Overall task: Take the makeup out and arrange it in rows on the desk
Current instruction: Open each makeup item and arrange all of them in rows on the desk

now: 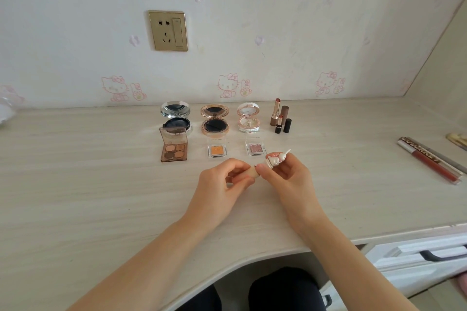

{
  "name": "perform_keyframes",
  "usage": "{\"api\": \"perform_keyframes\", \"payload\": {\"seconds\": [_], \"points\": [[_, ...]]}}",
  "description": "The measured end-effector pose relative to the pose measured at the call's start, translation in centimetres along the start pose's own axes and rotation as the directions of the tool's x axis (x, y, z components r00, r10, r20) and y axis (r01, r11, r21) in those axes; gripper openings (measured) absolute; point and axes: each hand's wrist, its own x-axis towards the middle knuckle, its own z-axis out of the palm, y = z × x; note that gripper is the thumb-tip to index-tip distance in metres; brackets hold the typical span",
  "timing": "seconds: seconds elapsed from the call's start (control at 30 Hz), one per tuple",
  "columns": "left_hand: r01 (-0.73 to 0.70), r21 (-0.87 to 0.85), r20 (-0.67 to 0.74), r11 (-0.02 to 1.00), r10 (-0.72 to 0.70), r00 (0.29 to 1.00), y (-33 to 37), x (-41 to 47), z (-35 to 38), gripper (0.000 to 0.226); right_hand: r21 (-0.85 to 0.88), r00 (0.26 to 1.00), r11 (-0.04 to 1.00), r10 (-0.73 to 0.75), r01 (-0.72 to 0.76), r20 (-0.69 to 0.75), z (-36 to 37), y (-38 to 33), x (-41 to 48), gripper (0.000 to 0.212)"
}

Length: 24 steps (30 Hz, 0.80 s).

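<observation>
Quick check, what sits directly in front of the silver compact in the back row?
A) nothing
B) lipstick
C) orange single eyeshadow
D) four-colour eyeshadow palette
D: the open four-colour eyeshadow palette lies right in front of the silver compact, at the left end of the front row; the orange single eyeshadow sits in front of the next compact along.

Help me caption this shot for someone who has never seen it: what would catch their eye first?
Probably the two hands meeting at centre, the left hand and right hand gripping a small beige tube with a white figurine cap. Behind them, open makeup stands in neat rows: three round compacts at the back, eyeshadow palettes in front, lipsticks at the right end. On the wall, a gold socket stands out.
</observation>
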Motion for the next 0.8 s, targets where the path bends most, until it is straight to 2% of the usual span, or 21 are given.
{"api": "perform_keyframes", "payload": {"seconds": [0.13, 0.27, 0.47, 0.6, 0.73, 0.8], "points": [[0.028, -0.029, -0.025, 0.999, -0.029, 0.999, 0.08, 0.09, -0.02, 0.015, 0.084, 0.999, 0.997, -0.002, -0.001, 0.038, -0.17, -0.05, -0.10, 0.044], [0.017, -0.007, 0.014, 1.000, -0.017, 1.000, 0.11, -0.05, 0.01, 0.017, 0.015, 1.000, 1.000, 0.001, -0.001, -0.028, 0.07, 0.01, -0.04, 0.036], [0.032, -0.027, -0.001, 0.999, -0.032, 0.999, 0.21, 0.03, -0.06, 0.017, 0.067, 1.000, 0.998, -0.007, 0.005, 0.028, -0.17, -0.02, -0.06, 0.046], [0.027, -0.011, 0.011, 1.000, -0.027, 1.000, 0.19, -0.06, -0.02, 0.017, 0.038, 0.999, 0.999, 0.012, -0.011, -0.038, 0.11, 0.03, 0.01, 0.037], [0.026, -0.023, -0.015, 0.999, -0.027, 1.000, 0.18, 0.09, -0.04, 0.016, 0.073, 1.000, 0.997, 0.003, -0.004, 0.019, -0.10, 0.06, -0.05, 0.043], [0.021, -0.013, -0.012, 1.000, -0.022, 1.000, 0.13, 0.10, -0.04, 0.017, 0.067, 1.000, 0.998, 0.006, -0.006, 0.001, -0.02, 0.05, -0.03, 0.041]]}}
